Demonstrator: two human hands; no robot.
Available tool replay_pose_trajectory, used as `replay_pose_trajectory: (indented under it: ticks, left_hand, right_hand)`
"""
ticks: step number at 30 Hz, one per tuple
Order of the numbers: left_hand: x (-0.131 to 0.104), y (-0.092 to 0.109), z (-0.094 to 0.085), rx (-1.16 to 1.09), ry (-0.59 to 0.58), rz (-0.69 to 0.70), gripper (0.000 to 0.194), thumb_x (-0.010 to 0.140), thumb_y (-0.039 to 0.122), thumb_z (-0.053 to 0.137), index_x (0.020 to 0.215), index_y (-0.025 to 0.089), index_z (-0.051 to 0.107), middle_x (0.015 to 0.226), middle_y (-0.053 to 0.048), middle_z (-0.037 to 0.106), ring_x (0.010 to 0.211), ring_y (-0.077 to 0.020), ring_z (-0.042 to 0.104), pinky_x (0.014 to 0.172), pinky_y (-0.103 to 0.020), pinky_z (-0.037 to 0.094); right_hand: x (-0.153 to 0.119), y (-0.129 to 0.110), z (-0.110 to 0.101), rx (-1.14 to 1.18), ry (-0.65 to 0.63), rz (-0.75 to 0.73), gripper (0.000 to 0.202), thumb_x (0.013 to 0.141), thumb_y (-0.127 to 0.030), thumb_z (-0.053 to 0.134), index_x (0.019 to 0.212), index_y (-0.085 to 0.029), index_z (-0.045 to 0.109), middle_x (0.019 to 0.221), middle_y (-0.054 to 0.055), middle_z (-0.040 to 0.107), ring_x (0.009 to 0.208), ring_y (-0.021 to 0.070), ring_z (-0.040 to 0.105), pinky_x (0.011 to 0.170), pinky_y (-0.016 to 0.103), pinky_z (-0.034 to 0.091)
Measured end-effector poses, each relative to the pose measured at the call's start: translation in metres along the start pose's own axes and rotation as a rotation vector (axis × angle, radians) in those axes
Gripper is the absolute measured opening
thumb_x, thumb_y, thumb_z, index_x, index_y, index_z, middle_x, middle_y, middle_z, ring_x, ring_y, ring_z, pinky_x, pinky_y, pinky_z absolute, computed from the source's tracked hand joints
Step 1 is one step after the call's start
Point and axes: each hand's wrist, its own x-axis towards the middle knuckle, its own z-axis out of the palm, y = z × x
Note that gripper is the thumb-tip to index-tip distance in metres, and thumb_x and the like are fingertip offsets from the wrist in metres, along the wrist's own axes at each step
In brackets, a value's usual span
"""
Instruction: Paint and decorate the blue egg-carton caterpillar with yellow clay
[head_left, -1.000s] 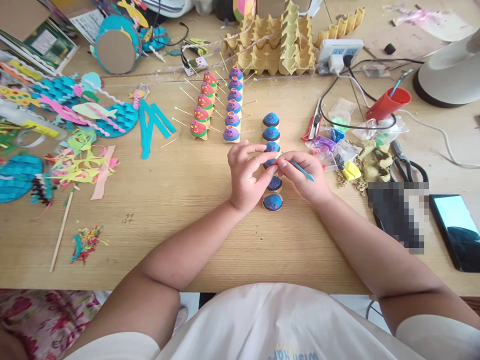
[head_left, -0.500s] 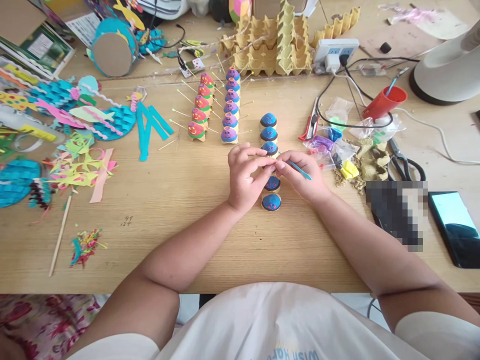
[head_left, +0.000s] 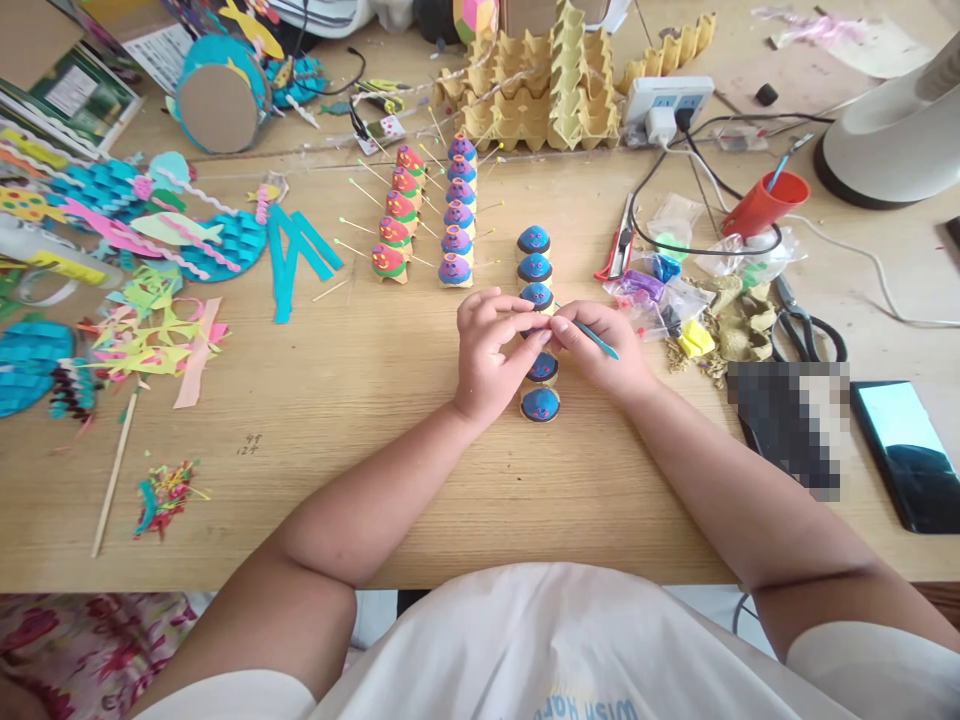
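Note:
A column of blue clay-covered egg-carton cups with dark rims and small faces stands in front of me. Over its middle my left hand pinches thumb and forefinger together, on something too small to make out. My right hand meets it fingertip to fingertip and holds a thin teal modelling tool across its fingers. At least one cup is hidden behind the hands. Farther back and left are a purple-and-blue row of cups and a red-and-green row, both with pins sticking out.
Utility knife, clay packets, scissors and a phone lie on the right. A red cup leans near cables and a power strip. Egg cartons sit behind; paper scraps and a stick lie left.
The view has shifted slightly, so everything on the table sits a little farther left. Both hands keep nearly the same pinch over the blue cups.

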Motion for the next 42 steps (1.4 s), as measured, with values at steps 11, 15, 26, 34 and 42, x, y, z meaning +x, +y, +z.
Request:
replay_pose_trajectory:
  ticks: [11, 15, 26, 34, 42]
  left_hand:
    - [-0.0005, -0.0001, 0.0001, 0.011, 0.002, 0.022, 0.010, 0.103, 0.040, 0.077, 0.102, 0.030, 0.081, 0.113, -0.003, 0.078, 0.126, -0.0229, 0.065, 0.125, -0.049, 0.049]
    - [-0.0011, -0.0010, 0.0002, 0.032, 0.003, 0.016, 0.011, 0.102, 0.040, 0.078, 0.099, 0.030, 0.081, 0.112, -0.003, 0.077, 0.127, -0.0230, 0.064, 0.126, -0.050, 0.048]
    - [-0.0008, -0.0035, -0.0015, 0.045, -0.049, -0.015, 0.010, 0.102, 0.039, 0.078, 0.105, 0.032, 0.085, 0.113, -0.003, 0.077, 0.130, -0.0236, 0.063, 0.127, -0.051, 0.048]
    - [0.0007, -0.0007, 0.0028, -0.070, 0.027, 0.043, 0.013, 0.104, 0.040, 0.077, 0.107, 0.030, 0.084, 0.108, -0.001, 0.080, 0.119, -0.0193, 0.069, 0.122, -0.044, 0.052]
    - [0.0017, 0.0003, 0.0052, -0.121, 0.097, 0.080, 0.006, 0.102, 0.035, 0.080, 0.101, 0.030, 0.082, 0.103, 0.001, 0.081, 0.114, -0.0179, 0.070, 0.119, -0.042, 0.053]
  right_hand:
    - [-0.0005, 0.0016, -0.0007, -0.055, -0.004, -0.012, 0.058, 0.089, -0.079, 0.076, 0.073, -0.024, 0.071, 0.069, 0.001, 0.068, 0.066, 0.0155, 0.058, 0.066, 0.032, 0.049]
    - [-0.0017, -0.0002, -0.0001, -0.078, -0.001, -0.027, 0.058, 0.093, -0.078, 0.072, 0.075, -0.024, 0.071, 0.070, 0.001, 0.069, 0.067, 0.0155, 0.060, 0.066, 0.032, 0.049]
    - [-0.0026, 0.0052, -0.0005, -0.057, 0.041, -0.025, 0.053, 0.094, -0.073, 0.075, 0.077, -0.023, 0.071, 0.070, 0.001, 0.069, 0.068, 0.0155, 0.062, 0.067, 0.031, 0.049]
    - [-0.0013, 0.0080, 0.0015, -0.102, 0.044, -0.072, 0.057, 0.098, -0.074, 0.067, 0.076, -0.022, 0.067, 0.067, 0.001, 0.067, 0.063, 0.0128, 0.058, 0.062, 0.028, 0.048]
    - [-0.0023, 0.0054, -0.0012, -0.114, -0.007, -0.057, 0.058, 0.098, -0.076, 0.066, 0.079, -0.021, 0.069, 0.070, 0.002, 0.069, 0.067, 0.0143, 0.063, 0.065, 0.029, 0.050]
